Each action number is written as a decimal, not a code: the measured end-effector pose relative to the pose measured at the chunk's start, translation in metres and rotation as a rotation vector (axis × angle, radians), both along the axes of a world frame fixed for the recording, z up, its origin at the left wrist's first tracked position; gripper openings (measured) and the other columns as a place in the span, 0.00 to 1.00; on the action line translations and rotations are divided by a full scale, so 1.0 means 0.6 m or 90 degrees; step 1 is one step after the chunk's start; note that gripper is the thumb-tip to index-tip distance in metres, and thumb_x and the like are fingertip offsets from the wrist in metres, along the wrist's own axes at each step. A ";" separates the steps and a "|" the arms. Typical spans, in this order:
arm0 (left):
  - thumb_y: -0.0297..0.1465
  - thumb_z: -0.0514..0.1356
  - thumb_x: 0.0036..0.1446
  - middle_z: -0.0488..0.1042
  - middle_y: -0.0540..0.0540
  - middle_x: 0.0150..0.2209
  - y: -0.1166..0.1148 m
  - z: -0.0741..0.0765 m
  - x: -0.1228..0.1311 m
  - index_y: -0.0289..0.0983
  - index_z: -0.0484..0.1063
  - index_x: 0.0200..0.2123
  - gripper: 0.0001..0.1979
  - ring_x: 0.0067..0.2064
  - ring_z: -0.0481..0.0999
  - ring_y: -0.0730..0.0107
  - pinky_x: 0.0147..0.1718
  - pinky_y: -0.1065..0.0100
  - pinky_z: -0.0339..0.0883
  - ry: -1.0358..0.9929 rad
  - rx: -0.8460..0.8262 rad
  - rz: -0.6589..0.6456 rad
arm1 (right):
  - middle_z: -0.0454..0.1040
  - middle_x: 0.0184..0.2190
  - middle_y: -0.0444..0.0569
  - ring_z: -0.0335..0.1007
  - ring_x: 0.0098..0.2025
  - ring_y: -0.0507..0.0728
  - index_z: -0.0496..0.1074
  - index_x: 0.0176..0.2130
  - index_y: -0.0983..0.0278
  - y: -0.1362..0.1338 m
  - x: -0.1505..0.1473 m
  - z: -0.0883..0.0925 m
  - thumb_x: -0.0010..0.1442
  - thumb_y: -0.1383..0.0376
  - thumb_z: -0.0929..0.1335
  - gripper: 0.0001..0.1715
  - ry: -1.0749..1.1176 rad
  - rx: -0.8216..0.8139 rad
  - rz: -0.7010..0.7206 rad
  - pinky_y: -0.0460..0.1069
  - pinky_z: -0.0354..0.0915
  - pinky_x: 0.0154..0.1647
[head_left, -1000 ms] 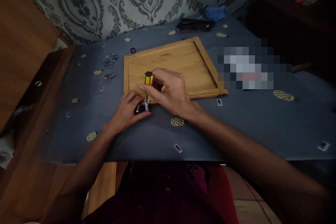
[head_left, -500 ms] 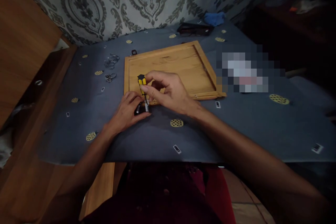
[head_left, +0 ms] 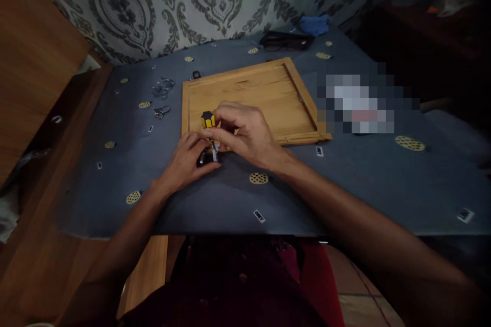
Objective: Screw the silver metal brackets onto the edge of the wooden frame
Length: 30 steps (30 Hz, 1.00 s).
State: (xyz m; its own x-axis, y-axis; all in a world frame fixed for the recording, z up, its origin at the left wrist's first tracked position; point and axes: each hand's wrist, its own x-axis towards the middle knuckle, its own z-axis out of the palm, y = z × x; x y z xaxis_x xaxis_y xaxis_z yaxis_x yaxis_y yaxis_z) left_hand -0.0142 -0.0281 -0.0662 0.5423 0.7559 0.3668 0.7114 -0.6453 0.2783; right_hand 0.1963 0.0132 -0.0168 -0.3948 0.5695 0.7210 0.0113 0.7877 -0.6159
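Note:
My right hand (head_left: 245, 135) pinches a small screwdriver with a yellow and black handle (head_left: 207, 120), held upright at the near left corner of a wooden panel (head_left: 264, 92). The screwdriver's shaft points down onto a small metal fitting (head_left: 213, 154) at the panel's edge. My left hand (head_left: 187, 161) is curled round that fitting and a dark part beside it, pressing them against the blue cloth (head_left: 345, 184).
Several metal rings and hooks (head_left: 161, 94) lie left of the panel. A black flat case (head_left: 286, 41) and a blue rag (head_left: 314, 24) sit at the far edge by the patterned wall. A wooden cabinet (head_left: 34, 71) stands on the left.
The screwdriver handle has shifted slightly left and tilted, and my right fingers have closed lower round it. My left hand stays on the fitting.

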 end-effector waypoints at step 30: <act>0.50 0.63 0.67 0.76 0.40 0.50 -0.001 0.008 0.001 0.38 0.74 0.52 0.23 0.55 0.73 0.51 0.60 0.48 0.67 -0.005 -0.032 0.010 | 0.62 0.26 0.39 0.60 0.29 0.50 0.60 0.30 0.60 -0.003 -0.004 -0.009 0.70 0.59 0.70 0.21 0.038 0.023 -0.115 0.49 0.61 0.34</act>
